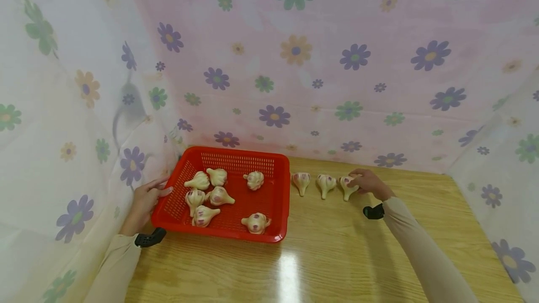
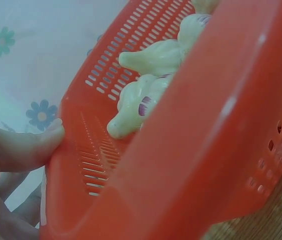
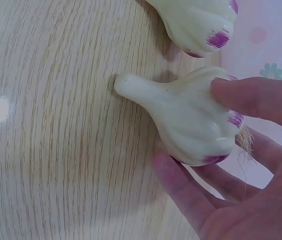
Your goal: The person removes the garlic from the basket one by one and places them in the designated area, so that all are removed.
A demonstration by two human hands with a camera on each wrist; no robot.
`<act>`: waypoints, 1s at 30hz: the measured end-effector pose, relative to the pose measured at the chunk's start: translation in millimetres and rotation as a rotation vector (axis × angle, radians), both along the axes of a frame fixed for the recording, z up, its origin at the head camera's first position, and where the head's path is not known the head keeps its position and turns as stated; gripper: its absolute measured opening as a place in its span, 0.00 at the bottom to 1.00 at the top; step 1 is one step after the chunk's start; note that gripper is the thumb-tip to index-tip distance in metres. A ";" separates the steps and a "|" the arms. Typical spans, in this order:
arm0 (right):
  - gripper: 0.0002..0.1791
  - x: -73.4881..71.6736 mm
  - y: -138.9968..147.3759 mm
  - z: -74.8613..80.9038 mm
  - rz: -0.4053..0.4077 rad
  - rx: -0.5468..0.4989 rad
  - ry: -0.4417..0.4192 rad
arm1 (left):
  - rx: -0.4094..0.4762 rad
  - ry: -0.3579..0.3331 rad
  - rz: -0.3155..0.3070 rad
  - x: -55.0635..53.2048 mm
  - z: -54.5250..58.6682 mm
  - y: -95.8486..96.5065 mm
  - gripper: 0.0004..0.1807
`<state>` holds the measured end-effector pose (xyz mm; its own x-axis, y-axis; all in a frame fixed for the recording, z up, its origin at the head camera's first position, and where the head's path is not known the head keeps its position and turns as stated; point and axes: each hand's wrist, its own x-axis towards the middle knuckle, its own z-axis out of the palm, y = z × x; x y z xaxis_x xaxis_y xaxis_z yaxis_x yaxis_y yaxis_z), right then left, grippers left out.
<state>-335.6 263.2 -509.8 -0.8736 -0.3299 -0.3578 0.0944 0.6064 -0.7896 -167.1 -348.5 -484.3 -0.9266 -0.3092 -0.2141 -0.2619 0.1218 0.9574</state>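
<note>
The left sleeve and right sleeve are plain beige, reaching the wrists. Small black left camera and right camera sit below the bare left hand and right hand.

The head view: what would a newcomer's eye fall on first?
Probably the red basket on the table, left of centre, with seven garlic bulbs inside and the left hand holding its left edge. Then three more bulbs in a row to its right, the right hand gripping the farthest bulb. Behind hangs a pink flowered sheet.
</note>
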 end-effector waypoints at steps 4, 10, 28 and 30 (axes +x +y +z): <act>0.36 -0.1 1.7 0.6 0.016 0.002 -0.004 | 0.007 -0.002 0.000 -0.1 2.2 1.8 0.31; 0.35 -2.3 4.1 -1.9 0.020 0.008 -0.008 | 0.002 -0.018 0.009 -0.5 3.3 2.9 0.31; 0.32 8.1 2.3 13.9 0.048 0.037 0.039 | 0.029 0.004 0.013 0.2 4.8 3.0 0.32; 0.32 7.7 2.4 16.6 0.050 0.040 0.049 | 0.038 0.000 0.015 0.5 4.7 3.2 0.32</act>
